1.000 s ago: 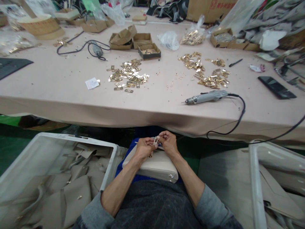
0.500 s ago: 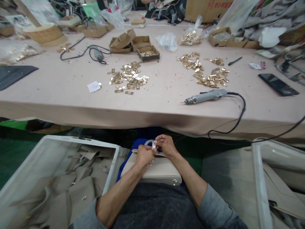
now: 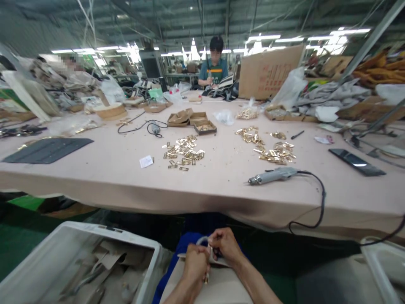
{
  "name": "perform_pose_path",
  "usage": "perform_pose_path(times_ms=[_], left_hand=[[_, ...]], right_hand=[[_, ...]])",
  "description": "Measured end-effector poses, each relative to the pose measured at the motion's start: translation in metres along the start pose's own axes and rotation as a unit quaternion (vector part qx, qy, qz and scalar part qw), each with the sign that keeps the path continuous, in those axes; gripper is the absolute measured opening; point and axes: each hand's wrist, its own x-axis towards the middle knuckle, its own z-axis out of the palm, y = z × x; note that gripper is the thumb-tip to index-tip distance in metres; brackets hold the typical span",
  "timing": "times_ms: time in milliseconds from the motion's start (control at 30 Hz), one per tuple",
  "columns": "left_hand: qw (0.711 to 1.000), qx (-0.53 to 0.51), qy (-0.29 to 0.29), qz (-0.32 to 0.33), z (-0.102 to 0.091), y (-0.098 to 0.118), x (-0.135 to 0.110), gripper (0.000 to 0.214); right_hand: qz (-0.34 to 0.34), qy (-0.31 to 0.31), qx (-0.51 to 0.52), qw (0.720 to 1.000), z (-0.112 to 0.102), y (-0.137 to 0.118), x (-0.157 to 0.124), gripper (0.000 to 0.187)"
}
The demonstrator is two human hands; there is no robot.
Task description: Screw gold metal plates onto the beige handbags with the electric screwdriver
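Low in the view, my left hand (image 3: 195, 262) and my right hand (image 3: 225, 245) meet over a beige bag (image 3: 221, 287) on my lap. Both are closed in a pinch on a small gold metal fitting (image 3: 209, 255) at the bag's pale handle loop (image 3: 202, 240). The fitting is mostly hidden by my fingers. Above them runs the front edge of a wide table (image 3: 95, 169) with a pinkish cover.
On the table lie an electric screwdriver (image 3: 274, 175) with a black cord, two heaps of gold fittings (image 3: 183, 153) (image 3: 272, 150), small cardboard boxes (image 3: 193, 120), a phone (image 3: 357, 161) and a dark mat (image 3: 47, 150). White bins (image 3: 72, 261) (image 3: 379, 266) flank my lap. A person (image 3: 215, 63) works at the far side.
The camera has tilted up, so my hands and the bag sit lower in view and the far hall shows. My hands keep pinching the fitting at the handle.
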Motion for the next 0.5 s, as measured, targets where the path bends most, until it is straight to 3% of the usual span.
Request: perform_pose_path(times_ms=[67, 133, 233, 367, 500], left_hand=[[1.000, 0.003, 0.026, 0.003, 0.002, -0.002, 0.004, 0.033], [0.999, -0.014, 0.047, -0.002, 0.002, -0.002, 0.005, 0.030], [0.998, -0.032, 0.050, 0.030, -0.004, -0.001, 0.004, 0.030], [0.999, -0.017, 0.033, 0.027, -0.006, 0.004, 0.004, 0.029], [0.999, -0.025, 0.031, -0.004, 0.000, 0.016, -0.003, 0.029]], right_hand=[[0.001, -0.001, -0.069, 0.998, 0.001, -0.005, -0.003, 0.038], [-0.035, 0.015, -0.212, 0.976, 0.003, -0.017, -0.013, 0.040], [-0.184, 0.086, -0.393, 0.897, 0.015, -0.057, -0.032, 0.029], [-0.390, 0.058, -0.353, 0.848, 0.045, -0.138, -0.029, 0.018], [-0.481, 0.085, -0.365, 0.793, 0.061, -0.214, 0.023, 0.018]])
